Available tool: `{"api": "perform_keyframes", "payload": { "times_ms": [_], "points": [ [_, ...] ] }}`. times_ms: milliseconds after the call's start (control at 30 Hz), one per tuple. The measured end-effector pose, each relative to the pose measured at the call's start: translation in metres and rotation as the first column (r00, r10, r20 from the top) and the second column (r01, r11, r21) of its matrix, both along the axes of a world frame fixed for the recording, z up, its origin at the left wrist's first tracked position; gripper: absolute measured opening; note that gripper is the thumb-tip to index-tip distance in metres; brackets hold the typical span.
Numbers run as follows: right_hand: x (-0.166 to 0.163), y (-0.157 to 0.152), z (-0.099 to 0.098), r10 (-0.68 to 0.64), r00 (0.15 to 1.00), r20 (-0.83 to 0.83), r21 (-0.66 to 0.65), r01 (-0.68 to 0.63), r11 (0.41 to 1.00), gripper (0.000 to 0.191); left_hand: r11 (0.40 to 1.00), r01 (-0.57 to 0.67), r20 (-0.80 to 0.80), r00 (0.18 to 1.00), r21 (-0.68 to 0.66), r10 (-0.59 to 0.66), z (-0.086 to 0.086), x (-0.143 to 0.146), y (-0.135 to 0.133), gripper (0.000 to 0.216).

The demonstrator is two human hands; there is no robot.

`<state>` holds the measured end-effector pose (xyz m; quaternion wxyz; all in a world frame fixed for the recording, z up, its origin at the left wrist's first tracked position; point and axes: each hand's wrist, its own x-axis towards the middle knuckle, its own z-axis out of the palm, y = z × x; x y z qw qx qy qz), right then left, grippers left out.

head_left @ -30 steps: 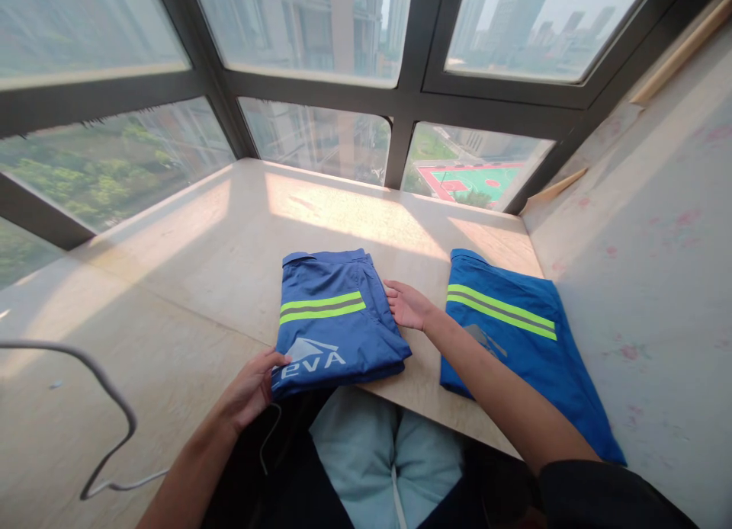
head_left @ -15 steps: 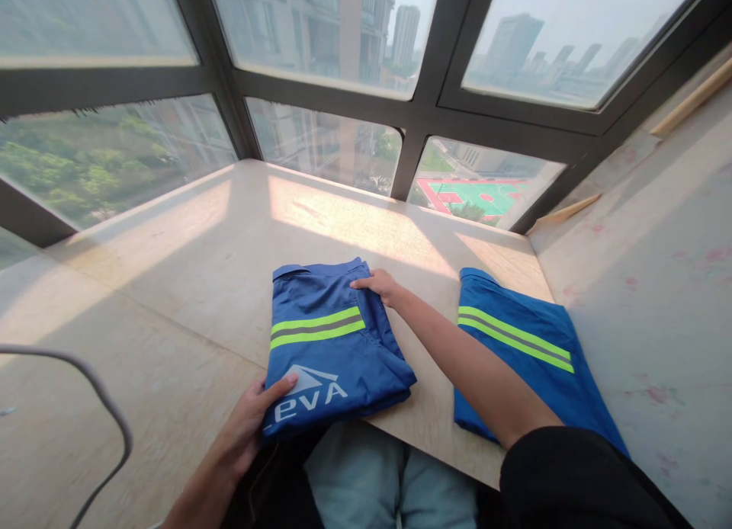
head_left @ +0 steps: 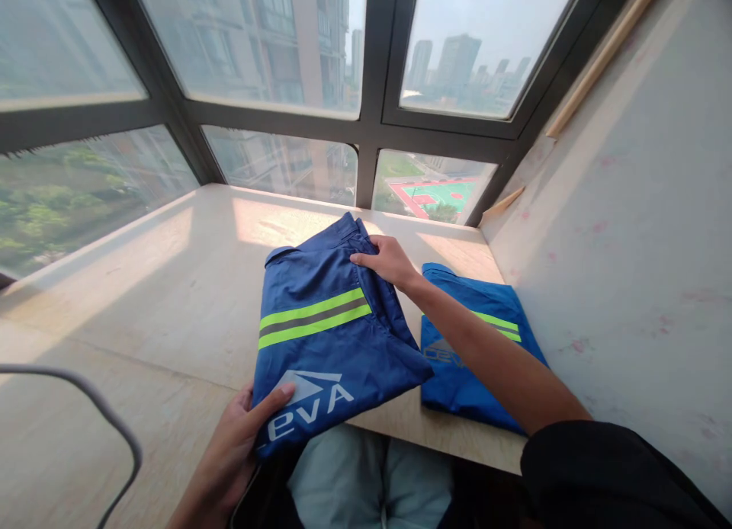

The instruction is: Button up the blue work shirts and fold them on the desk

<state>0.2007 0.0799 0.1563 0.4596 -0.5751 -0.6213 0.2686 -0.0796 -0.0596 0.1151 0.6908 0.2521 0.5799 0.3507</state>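
Note:
A folded blue garment (head_left: 320, 338) with a yellow-green reflective stripe and white "CEVA" lettering is raised off the beige window ledge (head_left: 188, 285). My left hand (head_left: 237, 449) grips its near left corner, thumb on top. My right hand (head_left: 386, 261) pinches its far right edge. A second folded blue garment (head_left: 466, 354) with the same stripe lies flat on the ledge to the right, partly behind my right forearm.
Dark-framed windows (head_left: 366, 133) run along the far side of the ledge. A pale wall (head_left: 629, 209) rises on the right. A grey cable (head_left: 97, 407) loops over the ledge at the lower left. My lap shows below the ledge's near edge.
The garment has been lifted off the ledge, its far end raised. My right hand closed on the far right edge. The view has swung, so the second garment sits closer.

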Motion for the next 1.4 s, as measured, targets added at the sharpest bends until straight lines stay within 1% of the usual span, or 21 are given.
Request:
{"api": "perform_keyframes", "payload": {
  "times_ms": [100, 167, 233, 300, 367, 433, 533, 600, 667, 733, 867, 967, 1067, 1133, 1200, 1233, 1267, 1300, 1333, 1367, 1400],
  "points": [
    [0.038, -0.028, 0.028, -0.092, 0.994, 0.051, 0.058, 0.089, 0.994, 0.02, 0.993, 0.092, 0.007, 0.996, 0.08, -0.093, 0.014, 0.029, -0.001, 0.046],
    [0.068, -0.048, 0.04, -0.188, 0.978, 0.092, 0.087, 0.18, 0.98, 0.021, 0.978, 0.169, 0.023, 0.985, 0.122, -0.173, 0.02, 0.054, -0.001, 0.052],
    [0.102, -0.067, 0.048, -0.277, 0.956, 0.097, 0.098, 0.268, 0.959, 0.021, 0.954, 0.246, 0.043, 0.965, 0.173, -0.257, 0.022, 0.083, 0.0, 0.055],
    [0.138, -0.085, 0.051, -0.341, 0.938, 0.058, 0.087, 0.336, 0.938, 0.023, 0.92, 0.314, 0.061, 0.94, 0.236, -0.336, 0.02, 0.115, 0.002, 0.056],
    [0.172, -0.101, 0.049, -0.412, 0.911, 0.005, 0.067, 0.41, 0.909, 0.024, 0.887, 0.362, 0.079, 0.914, 0.285, -0.399, 0.015, 0.147, 0.004, 0.055],
    [0.203, -0.114, 0.042, -0.498, 0.867, -0.027, 0.05, 0.498, 0.866, 0.024, 0.864, 0.397, 0.102, 0.89, 0.309, -0.445, 0.009, 0.177, 0.006, 0.052],
    [0.237, -0.128, 0.023, -0.599, 0.8, -0.042, 0.013, 0.599, 0.8, 0.021, 0.835, 0.435, 0.141, 0.854, 0.336, -0.501, -0.002, 0.211, 0.006, 0.05],
    [0.253, -0.131, 0.005, -0.644, 0.759, -0.093, -0.052, 0.642, 0.765, 0.019, 0.825, 0.447, 0.157, 0.839, 0.347, -0.521, -0.011, 0.225, 0.006, 0.049],
    [0.263, -0.132, -0.014, -0.688, 0.709, -0.156, -0.148, 0.672, 0.726, 0.019, 0.826, 0.452, 0.16, 0.837, 0.337, -0.523, -0.019, 0.233, 0.005, 0.048],
    [0.269, -0.131, -0.033, -0.721, 0.67, -0.178, -0.219, 0.687, 0.693, 0.018, 0.834, 0.453, 0.158, 0.841, 0.315, -0.517, -0.028, 0.236, 0.003, 0.046],
    [0.273, -0.127, -0.067, -0.75, 0.651, -0.117, -0.274, 0.705, 0.654, 0.011, 0.843, 0.469, 0.172, 0.837, 0.263, -0.519, -0.047, 0.236, 0.0, 0.046],
    [0.273, -0.127, -0.09, -0.77, 0.637, -0.042, -0.314, 0.723, 0.616, 0.008, 0.831, 0.499, 0.137, 0.83, 0.246, -0.54, -0.063, 0.236, -0.002, 0.048],
    [0.272, -0.128, -0.107, -0.781, 0.623, 0.047, -0.34, 0.745, 0.574, 0.009, 0.801, 0.533, 0.042, 0.825, 0.273, -0.564, -0.077, 0.233, -0.002, 0.05],
    [0.271, -0.13, -0.112, -0.793, 0.601, 0.101, -0.336, 0.77, 0.542, 0.02, 0.771, 0.572, -0.045, 0.81, 0.28, -0.585, -0.079, 0.23, -0.002, 0.052],
    [0.269, -0.131, -0.113, -0.804, 0.567, 0.18, -0.276, 0.813, 0.512, 0.037, 0.743, 0.607, -0.193, 0.795, 0.283, -0.575, -0.075, 0.226, -0.003, 0.059],
    [0.267, -0.131, -0.111, -0.802, 0.546, 0.244, -0.205, 0.837, 0.508, 0.044, 0.727, 0.613, -0.302, 0.788, 0.307, -0.537, -0.071, 0.225, -0.003, 0.066],
    [0.264, -0.131, -0.109, -0.791, 0.522, 0.319, -0.109, 0.849, 0.516, 0.049, 0.701, 0.62, -0.425, 0.774, 0.353, -0.47, -0.066, 0.224, -0.004, 0.072],
    [0.261, -0.129, -0.106, -0.773, 0.496, 0.396, 0.0, 0.842, 0.54, 0.051, 0.656, 0.632, -0.548, 0.747, 0.413, -0.376, -0.061, 0.225, -0.004, 0.076],
    [0.256, -0.126, -0.104, -0.746, 0.473, 0.469, 0.104, 0.809, 0.579, 0.051, 0.588, 0.657, -0.653, 0.708, 0.472, -0.269, -0.057, 0.227, -0.005, 0.077],
    [0.252, -0.122, -0.102, -0.711, 0.461, 0.531, 0.186, 0.755, 0.629, 0.051, 0.497, 0.696, -0.73, 0.663, 0.518, -0.169, -0.053, 0.23, -0.005, 0.075],
    [0.247, -0.117, -0.101, -0.668, 0.467, 0.579, 0.235, 0.69, 0.685, 0.051, 0.391, 0.744, -0.782, 0.616, 0.542, -0.089, -0.051, 0.235, -0.005, 0.072]
  ]
}}
